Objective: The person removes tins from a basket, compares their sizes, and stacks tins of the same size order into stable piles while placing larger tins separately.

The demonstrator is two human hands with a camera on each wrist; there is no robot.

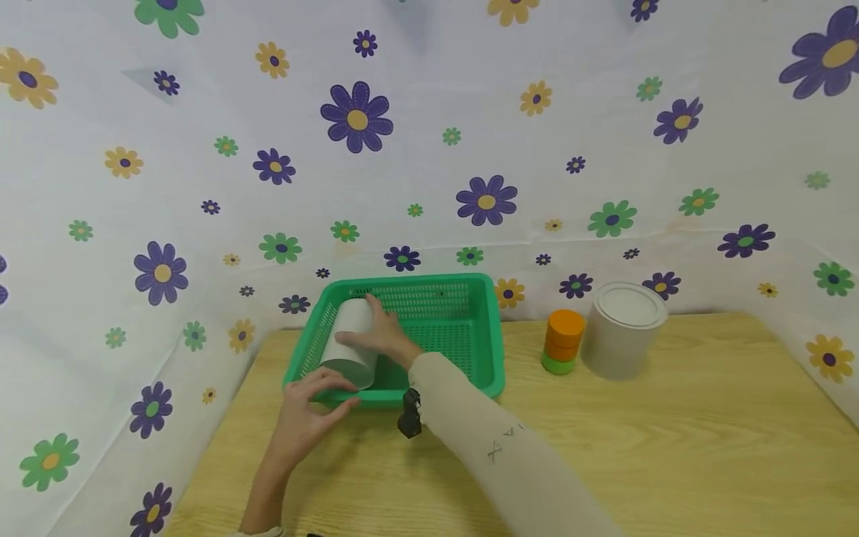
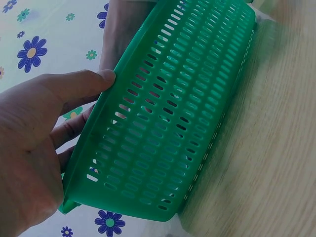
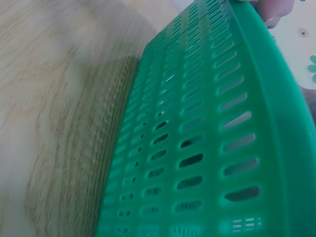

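Note:
A white cylinder (image 1: pixel 348 344) lies tilted inside the left part of a green plastic basket (image 1: pixel 494 335), its grey round end toward me. My right hand (image 1: pixel 384 332) grips the cylinder's side from the right, thumb and fingers spread around it. At the basket's front left, my left hand (image 1: pixel 309 412) pinches the rim. The left wrist view shows the thumb (image 2: pixel 86 85) against the outer edge and fingers behind the slotted wall. Whether those fingers also touch the cylinder is unclear. Only a small part of a hand (image 3: pixel 276 7) shows in the right wrist view.
Right of the basket, an orange-and-green stack of round pieces (image 1: pixel 563 341) stands beside a larger white can with a lid (image 1: pixel 622 332). All rest on a wooden table (image 1: pixel 671 447). A flower-patterned cloth (image 1: pixel 429 149) rises behind and at the sides.

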